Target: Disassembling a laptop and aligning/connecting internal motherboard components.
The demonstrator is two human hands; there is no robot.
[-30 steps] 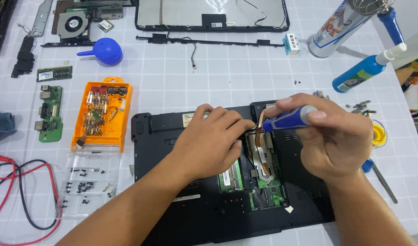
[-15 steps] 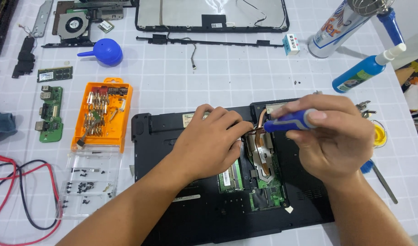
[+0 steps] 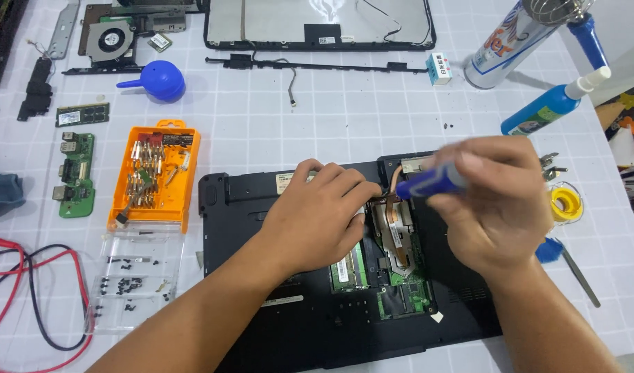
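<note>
- Laptop base, a black plastic underside shell [image 3: 275,324], is lying flat on the white gridded table [image 3: 344,117] with its service bay open, exposing a green memory board [image 3: 349,266] and a copper heat pipe [image 3: 393,221].
- Left hand [image 3: 317,221] is resting palm down on the shell beside the open bay, its fingers curled loosely and bracing near the copper part; it is gripping nothing that I can see.
- Right hand [image 3: 500,204] is closing in a fist around a blue-handled screwdriver [image 3: 431,183], blurred from turning.
- That screwdriver is lying nearly level, its long axis running left to right, tip pointing left and slightly down toward the top of the heat pipe; the tip itself is hidden behind the left fingers.
- Judging from this, a screw at the cooling assembly is being worked; the next move probably calls for keeping the tip seated squarely and the shell held steady.
- Orange plastic bit case [image 3: 155,176] is sitting open, well left of the shell.
- Clear screw tray [image 3: 130,283] is lying just below the bit case.
</note>
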